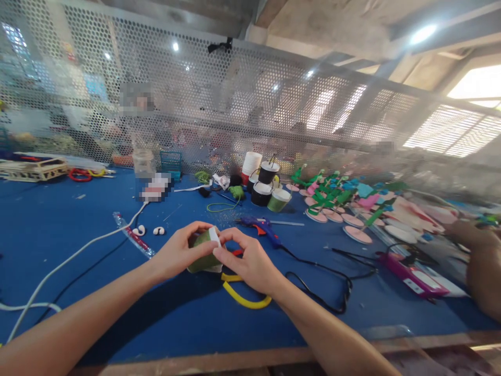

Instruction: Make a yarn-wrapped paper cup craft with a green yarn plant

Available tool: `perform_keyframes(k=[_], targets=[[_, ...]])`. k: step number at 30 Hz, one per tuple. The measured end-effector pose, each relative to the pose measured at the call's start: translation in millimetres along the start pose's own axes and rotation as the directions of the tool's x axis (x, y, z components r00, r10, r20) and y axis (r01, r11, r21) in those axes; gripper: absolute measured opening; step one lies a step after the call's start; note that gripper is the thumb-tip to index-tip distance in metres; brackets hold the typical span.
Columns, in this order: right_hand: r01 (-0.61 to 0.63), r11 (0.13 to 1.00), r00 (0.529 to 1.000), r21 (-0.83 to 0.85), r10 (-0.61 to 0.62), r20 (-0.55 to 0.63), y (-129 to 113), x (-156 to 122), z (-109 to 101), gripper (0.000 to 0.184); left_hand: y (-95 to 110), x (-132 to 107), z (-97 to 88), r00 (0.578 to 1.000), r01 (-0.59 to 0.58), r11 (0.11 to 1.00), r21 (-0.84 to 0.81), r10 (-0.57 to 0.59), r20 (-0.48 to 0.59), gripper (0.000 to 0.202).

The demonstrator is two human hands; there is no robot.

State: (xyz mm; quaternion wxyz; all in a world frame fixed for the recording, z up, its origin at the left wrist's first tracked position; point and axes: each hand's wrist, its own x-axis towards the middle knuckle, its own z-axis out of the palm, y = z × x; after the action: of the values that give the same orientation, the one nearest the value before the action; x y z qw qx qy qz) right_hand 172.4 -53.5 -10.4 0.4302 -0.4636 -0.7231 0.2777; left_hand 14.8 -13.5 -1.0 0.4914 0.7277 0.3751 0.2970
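Observation:
My left hand (182, 251) is wrapped round a small green cup (202, 256) with a white rim, held tilted just above the blue table. With thumb and fingers closed at the cup's white rim, my right hand (246, 261) grips its other side. Parts of the cup are hidden by my fingers. A yellow curved tube-like piece (246, 302) lies below my right hand, and a bit of red (237, 253) shows behind its fingers. Just beyond is a blue glue gun (266, 230) with an orange trigger.
Stacked black, green and white cups (263, 193) stand at the back beside green yarn (236, 192). Paper flowers on pink discs (358, 234) crowd the right, near a magenta power strip (415, 277) and another person's arm (483, 256). Cables and white earbuds (158, 231) lie about.

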Motion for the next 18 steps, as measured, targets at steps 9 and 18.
perform_keyframes(k=[9,18], targets=[[-0.121,0.981,0.992,0.151,0.114,0.056,6.2,2.1,0.3,0.019,1.0,-1.9,1.7,0.991,-0.113,0.977,0.183,0.123,-0.047,0.038],[-0.211,0.935,0.977,0.284,0.205,0.051,7.6,3.5,-0.8,0.021,-0.1,-0.8,-1.0,0.996,-0.087,0.951,0.297,0.082,0.029,0.049]])
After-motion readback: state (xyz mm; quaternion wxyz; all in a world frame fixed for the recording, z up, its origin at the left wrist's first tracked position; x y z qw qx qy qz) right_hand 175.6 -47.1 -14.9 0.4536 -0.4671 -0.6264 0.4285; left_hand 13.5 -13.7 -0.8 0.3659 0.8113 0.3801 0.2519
